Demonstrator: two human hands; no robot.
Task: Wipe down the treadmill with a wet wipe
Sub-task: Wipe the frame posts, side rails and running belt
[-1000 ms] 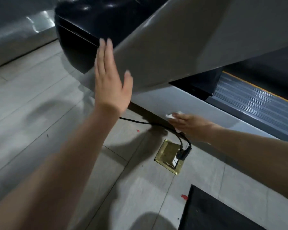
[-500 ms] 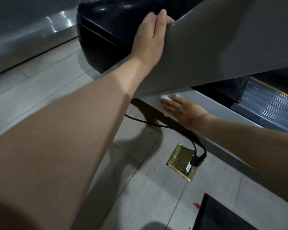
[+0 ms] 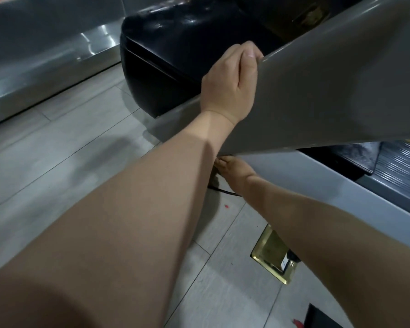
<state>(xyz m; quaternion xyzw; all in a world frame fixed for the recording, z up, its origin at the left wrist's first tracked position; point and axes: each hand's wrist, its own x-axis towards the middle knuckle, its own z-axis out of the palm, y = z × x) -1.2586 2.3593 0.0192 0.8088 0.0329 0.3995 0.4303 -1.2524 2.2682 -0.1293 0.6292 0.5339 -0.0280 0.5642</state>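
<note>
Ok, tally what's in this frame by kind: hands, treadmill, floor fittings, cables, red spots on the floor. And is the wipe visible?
Hands: 2, left hand gripping the treadmill upright's edge, right hand low at the base
Treadmill: 1
Brass floor socket: 1
Cable: 1
Red spots: 2, the second by the bottom edge
Wipe: 0 visible
Total: 7

The person's left hand [image 3: 232, 84] grips the upper edge of the treadmill's grey slanted upright [image 3: 329, 91], fingers curled over it. Below, the right hand [image 3: 234, 171] reaches under that upright to the pale grey side rail [image 3: 317, 185], its fingers partly hidden behind the left forearm; I cannot make out a wipe. A black cable [image 3: 223, 189] runs along the tiled floor [image 3: 57, 150] towards a brass floor socket [image 3: 270, 254] nearer the viewer. The black motor cover [image 3: 171, 55] sits at the far end
</note>
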